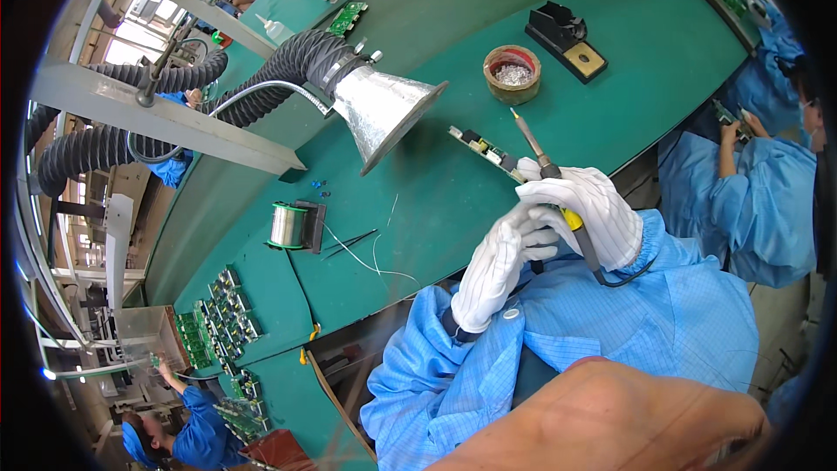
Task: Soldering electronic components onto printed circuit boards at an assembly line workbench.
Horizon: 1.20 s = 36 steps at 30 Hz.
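Both my hands wear white gloves and meet in front of my blue smock. My right hand (597,209) is closed round a soldering iron (571,219), whose tip points up and away from me. A narrow circuit board (485,153) with small components juts out to the left of the iron. Its near end goes in at the right glove's fingertips; which fingers grip it is partly hidden. My left hand (501,272) touches the right hand's fingers from the left, its own fingers bent and pressed together. What they pinch, if anything, I cannot make out.
Beyond my hands are a round tin (513,75) of metal scraps and an iron stand (568,42). A fume hood (384,113) hangs at the left. A solder spool (288,227), tweezers (350,242) and several boards (228,314) lie further left. Co-workers (741,183) sit nearby.
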Each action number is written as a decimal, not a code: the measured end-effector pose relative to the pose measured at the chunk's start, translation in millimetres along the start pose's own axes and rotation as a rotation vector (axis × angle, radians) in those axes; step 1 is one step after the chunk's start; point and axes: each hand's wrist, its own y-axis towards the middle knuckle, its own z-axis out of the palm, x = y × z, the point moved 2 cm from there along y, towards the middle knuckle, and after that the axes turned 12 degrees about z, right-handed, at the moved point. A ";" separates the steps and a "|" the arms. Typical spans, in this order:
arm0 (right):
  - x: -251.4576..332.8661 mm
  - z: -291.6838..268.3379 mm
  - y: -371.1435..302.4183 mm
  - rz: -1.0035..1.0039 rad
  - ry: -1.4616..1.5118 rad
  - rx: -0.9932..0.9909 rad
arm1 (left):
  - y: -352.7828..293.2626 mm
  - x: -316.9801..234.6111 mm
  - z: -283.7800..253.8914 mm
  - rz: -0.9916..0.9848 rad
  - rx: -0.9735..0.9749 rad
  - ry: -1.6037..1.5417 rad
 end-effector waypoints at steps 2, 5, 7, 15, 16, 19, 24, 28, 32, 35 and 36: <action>-2.5 -2.5 -5.8 0.086 0.055 0.015 | 2.7 3.1 -7.0 -0.031 -0.142 0.248; -14.8 -3.0 -6.2 0.042 0.003 -0.124 | 3.3 -14.4 -13.4 -0.034 -0.176 0.659; -27.0 -4.8 -3.9 0.066 0.081 -0.180 | 0.9 -21.5 -14.7 0.112 -0.314 0.665; -46.4 2.1 4.9 0.197 0.667 -0.143 | -6.4 -42.3 -42.0 0.218 -0.529 0.871; -51.4 10.3 4.8 0.154 0.617 -0.121 | -6.7 -44.8 -43.1 0.195 -0.526 0.917; -44.9 12.7 5.1 0.067 0.659 0.111 | -10.9 -46.4 -56.9 0.080 -0.434 0.853; -45.3 10.6 7.5 0.001 0.461 0.169 | -22.9 -40.5 -69.4 0.200 -0.542 0.680; -38.5 0.5 16.4 -0.064 0.346 0.135 | -30.8 -32.9 -72.3 0.290 -0.581 0.694; -45.8 -8.8 22.4 -0.091 0.371 -0.021 | -34.0 -28.2 -75.2 0.437 -0.671 0.764; -57.4 -3.7 20.9 -0.056 0.236 -0.039 | -28.0 -28.7 -71.1 0.420 -0.722 0.820; -54.2 -3.1 20.5 -0.038 0.122 -0.034 | -26.5 -25.5 -70.9 0.401 -0.696 0.790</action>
